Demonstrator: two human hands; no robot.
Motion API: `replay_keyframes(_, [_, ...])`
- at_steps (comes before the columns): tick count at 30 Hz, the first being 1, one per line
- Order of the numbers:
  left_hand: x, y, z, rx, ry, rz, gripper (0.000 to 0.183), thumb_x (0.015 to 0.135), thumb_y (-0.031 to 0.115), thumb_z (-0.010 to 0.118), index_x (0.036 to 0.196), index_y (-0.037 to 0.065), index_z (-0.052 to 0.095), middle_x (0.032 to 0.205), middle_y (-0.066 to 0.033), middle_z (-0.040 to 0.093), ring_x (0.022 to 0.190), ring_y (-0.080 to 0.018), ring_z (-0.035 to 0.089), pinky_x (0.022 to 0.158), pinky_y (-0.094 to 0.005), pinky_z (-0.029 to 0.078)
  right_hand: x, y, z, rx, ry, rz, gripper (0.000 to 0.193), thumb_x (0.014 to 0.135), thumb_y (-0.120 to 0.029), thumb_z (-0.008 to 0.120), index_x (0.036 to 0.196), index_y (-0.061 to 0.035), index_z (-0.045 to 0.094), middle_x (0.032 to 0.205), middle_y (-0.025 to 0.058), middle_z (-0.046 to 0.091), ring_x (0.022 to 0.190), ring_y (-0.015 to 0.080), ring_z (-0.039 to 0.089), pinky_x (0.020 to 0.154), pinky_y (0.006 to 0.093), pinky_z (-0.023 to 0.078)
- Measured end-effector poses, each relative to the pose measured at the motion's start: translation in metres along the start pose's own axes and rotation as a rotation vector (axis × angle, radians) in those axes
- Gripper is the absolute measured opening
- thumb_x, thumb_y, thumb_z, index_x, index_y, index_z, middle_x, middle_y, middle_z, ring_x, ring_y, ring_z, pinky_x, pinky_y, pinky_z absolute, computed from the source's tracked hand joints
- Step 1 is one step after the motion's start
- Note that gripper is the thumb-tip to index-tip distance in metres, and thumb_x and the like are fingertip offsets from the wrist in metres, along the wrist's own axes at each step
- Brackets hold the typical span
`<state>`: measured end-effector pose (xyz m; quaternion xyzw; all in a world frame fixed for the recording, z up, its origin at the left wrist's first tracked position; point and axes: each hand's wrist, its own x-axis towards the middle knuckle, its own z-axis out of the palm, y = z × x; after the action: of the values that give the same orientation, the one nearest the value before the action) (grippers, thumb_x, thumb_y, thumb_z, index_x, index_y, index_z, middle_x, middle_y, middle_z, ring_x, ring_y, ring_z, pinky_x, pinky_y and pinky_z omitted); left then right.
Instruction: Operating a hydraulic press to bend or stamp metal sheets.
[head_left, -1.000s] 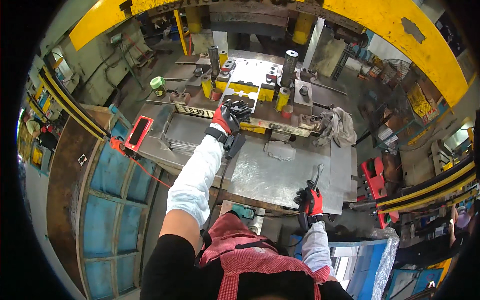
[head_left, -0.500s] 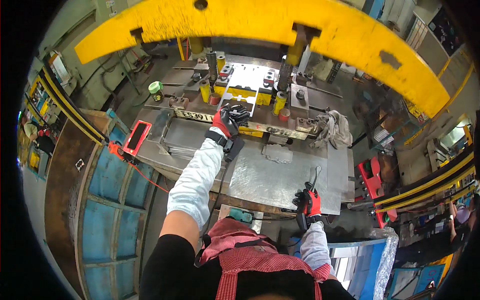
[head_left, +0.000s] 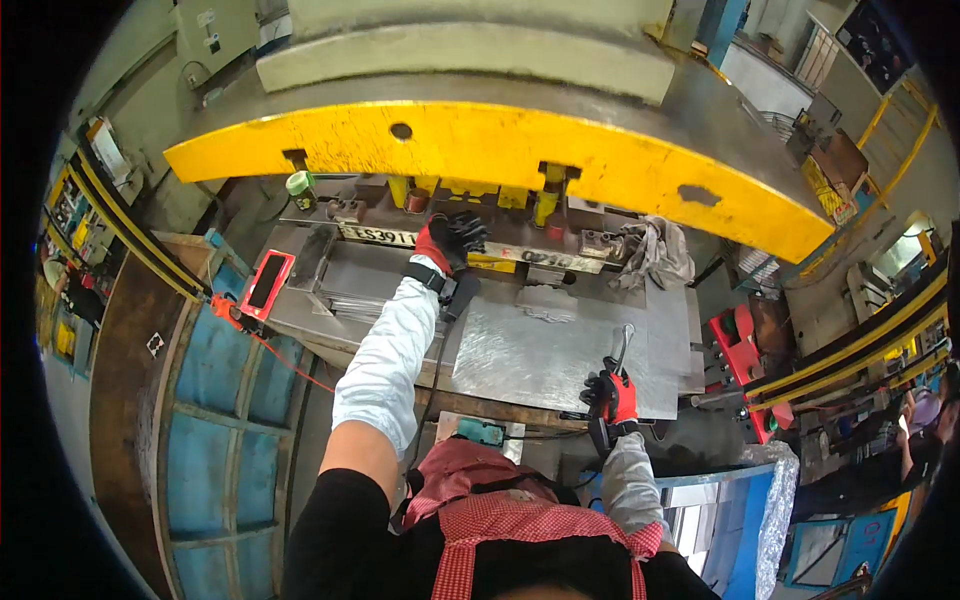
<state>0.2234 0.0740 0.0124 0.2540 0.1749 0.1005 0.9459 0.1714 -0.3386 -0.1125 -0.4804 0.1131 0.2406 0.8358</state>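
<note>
My left hand point(head_left: 455, 240), in a red and black glove, reaches to the front edge of the press die, beside a pale lettered bar point(head_left: 390, 235). Its fingers look stretched out, and I see nothing held in them. The yellow press beam point(head_left: 480, 140) stands low just beyond it and hides most of the die. Near the bench's front edge, my right hand point(head_left: 612, 396), gloved alike, is closed around a slim shiny metal tool point(head_left: 626, 345) whose far end looks looped or forked. Below that tool lies a large bare metal sheet point(head_left: 530, 355).
A stack of metal sheets point(head_left: 360, 280) sits left of my left forearm. Farther left lie a red-framed phone-like device point(head_left: 268, 283) and a green-lidded jar point(head_left: 300, 188). A grey rag point(head_left: 655, 255) hangs at the right. Yellow-black posts point(head_left: 130, 225) flank the press.
The yellow beam has come down over the die, hiding the white metal piece there. My left hand has shifted slightly left, its fingers straighter. My right hand keeps the tool.
</note>
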Motion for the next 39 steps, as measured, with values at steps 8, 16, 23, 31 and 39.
replay_keyframes(8, [0.001, -0.002, -0.016, 0.113, -0.189, 0.194, 0.052, 0.089, 0.041, 0.036, 0.111, -0.005, 0.047, 0.106, -0.0205, 0.056, 0.095, -0.0374, 0.056, 0.084, -0.0487, 0.045, -0.008, -0.004, 0.011, -0.016, 0.059, 0.006, 0.046, 0.08, -0.009, 0.05, 0.124, -0.0121, 0.037, 0.073, 0.0155, 0.053, 0.055, 0.022, 0.049, 0.046, 0.0345, 0.041])
replay_keyframes(16, [0.0, -0.001, -0.012, 0.074, -0.096, 0.077, 0.05, 0.091, 0.036, 0.03, 0.113, -0.006, 0.047, 0.108, -0.0219, 0.056, 0.099, -0.0366, 0.054, 0.087, -0.047, 0.042, -0.01, -0.002, 0.008, 0.008, 0.05, -0.004, 0.046, 0.079, -0.007, 0.051, 0.122, -0.0112, 0.037, 0.073, 0.014, 0.053, 0.057, 0.0226, 0.052, 0.046, 0.0342, 0.042])
replay_keyframes(23, [-0.017, -0.001, -0.003, 0.102, -0.191, 0.156, 0.045, 0.091, 0.032, 0.034, 0.11, -0.005, 0.049, 0.104, -0.0201, 0.057, 0.094, -0.0345, 0.057, 0.087, -0.0439, 0.045, 0.002, 0.007, -0.012, -0.291, -0.14, -0.103, 0.011, 0.078, -0.009, 0.057, 0.086, -0.0069, 0.049, 0.069, 0.0072, 0.052, 0.049, 0.0149, 0.048, 0.046, 0.0311, 0.043])
replay_keyframes(31, [-0.052, -0.005, -0.043, 0.093, -0.27, -0.006, 0.043, 0.092, 0.034, 0.03, 0.119, 0.005, 0.048, 0.105, -0.0102, 0.059, 0.089, -0.0245, 0.058, 0.081, -0.0383, 0.046, -0.025, -0.056, 0.17, -0.573, -0.233, -0.325, 0.047, 0.076, -0.008, 0.061, 0.12, -0.0072, 0.045, 0.072, -0.0009, 0.048, 0.059, 0.0086, 0.046, 0.052, 0.0242, 0.042])
replay_keyframes(39, [-0.075, 0.003, -0.066, 0.335, -0.248, 0.095, 0.047, 0.093, 0.032, 0.023, 0.122, 0.0, 0.041, 0.109, -0.0132, 0.057, 0.091, -0.026, 0.058, 0.081, -0.0373, 0.046, 0.075, -0.111, 0.337, -1.158, -0.337, -0.226, 0.025, 0.075, -0.027, 0.058, 0.086, -0.0055, 0.052, 0.067, 0.0064, 0.054, 0.045, 0.0149, 0.048, 0.04, 0.0294, 0.039])
